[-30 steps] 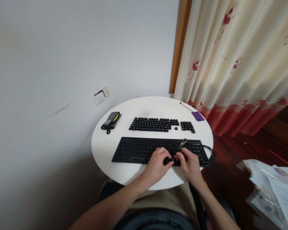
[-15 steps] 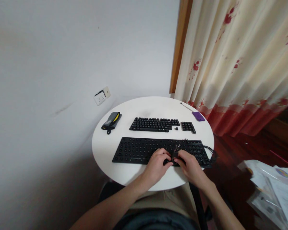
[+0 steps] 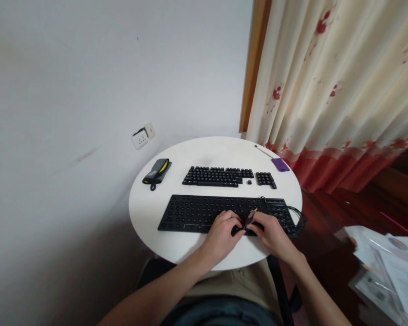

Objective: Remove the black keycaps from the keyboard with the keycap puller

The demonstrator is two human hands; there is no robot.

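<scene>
A black keyboard lies near the front of the round white table, most of its keycaps off and its switches bare. Over its lower right part, my right hand pinches a small dark tool with metal prongs, seemingly a keycap puller, tilted with its prongs up. My left hand rests over the keyboard just left of the tool. Its thumb and fingers are curled together, and what lies between them is hidden. Behind the keyboard, removed keycaps are laid out in rows, with a separate number-pad block.
A single loose keycap lies between the two blocks. A grey pouch with yellow is at the table's left. A thin brush and purple cloth lie at the right rear. A black cable hangs over the right edge.
The tool in my right fingers has tipped to the right, its prongs now leaning toward my right hand. My left hand has stayed nearly in place.
</scene>
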